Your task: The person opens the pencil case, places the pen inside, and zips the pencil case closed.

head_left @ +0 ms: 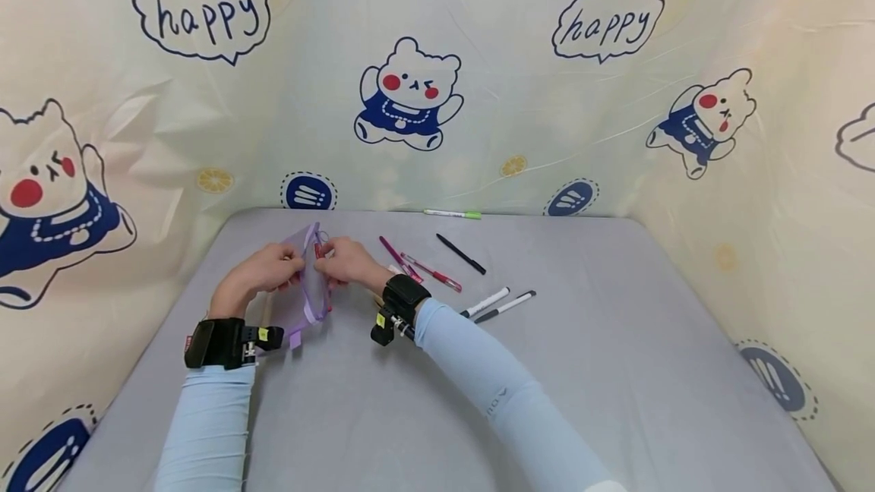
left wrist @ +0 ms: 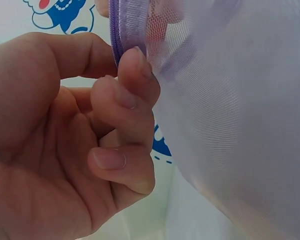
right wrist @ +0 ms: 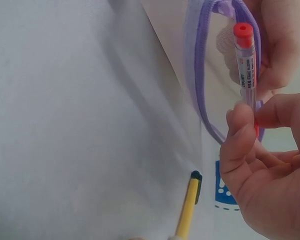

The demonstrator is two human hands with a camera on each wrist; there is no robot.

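A purple mesh zip pouch (head_left: 315, 302) is held up off the table at the left, its zipped mouth spread apart. My left hand (head_left: 266, 268) pinches the pouch's zipper edge between thumb and fingers; in the left wrist view the sheer mesh (left wrist: 230, 110) fills the right side. With my right hand (head_left: 350, 260) I grip a clear-barrelled pen with a red end (right wrist: 246, 70). That pen stands upright in the right wrist view, lying across the pouch's open mouth, its lower part hidden by my fingers.
A magenta pen (head_left: 399, 257), a red pen (head_left: 434, 273) and a black pen (head_left: 461, 253) lie right of my hands. Two white-barrelled pens (head_left: 488, 301) rest nearer. A green-capped marker (head_left: 453, 214) lies at the far edge; a yellow pen (right wrist: 188, 207) shows below my right hand.
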